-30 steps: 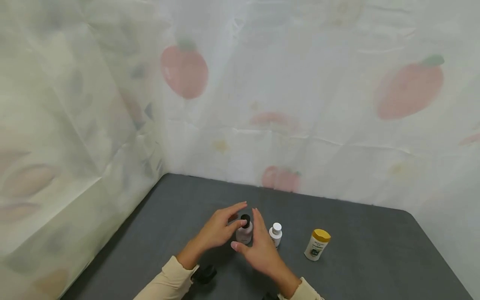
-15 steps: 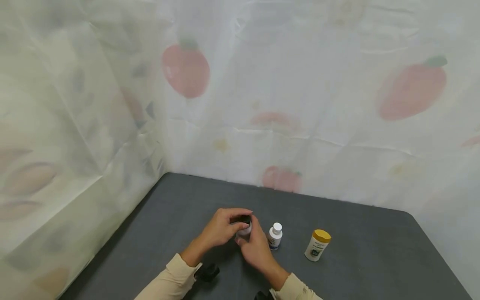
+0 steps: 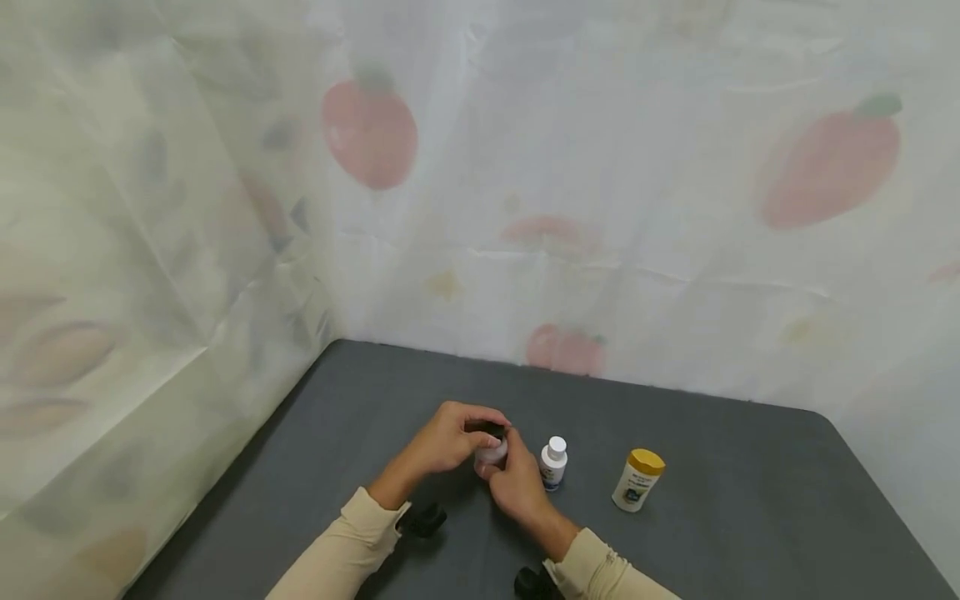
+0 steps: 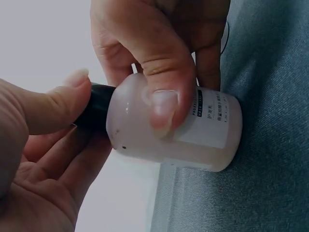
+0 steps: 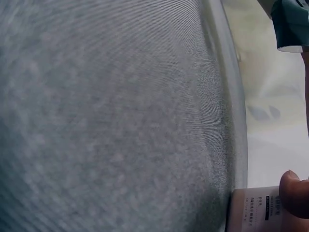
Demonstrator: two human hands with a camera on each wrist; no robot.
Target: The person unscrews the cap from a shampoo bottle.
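Pink bottle (image 4: 193, 142) stands on the grey counter (image 3: 720, 492), its body gripped by the right hand (image 3: 519, 485). Left hand (image 3: 444, 440) pinches its black cap (image 4: 100, 102).

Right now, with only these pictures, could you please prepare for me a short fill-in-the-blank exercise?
1. On the pinkish bottle, the left grip holds a ____ cap.
2. Beside the right grip stands a second bottle with a ____ lid.
3. The rightmost container has a ____ top.

Missing words: black; white; yellow.
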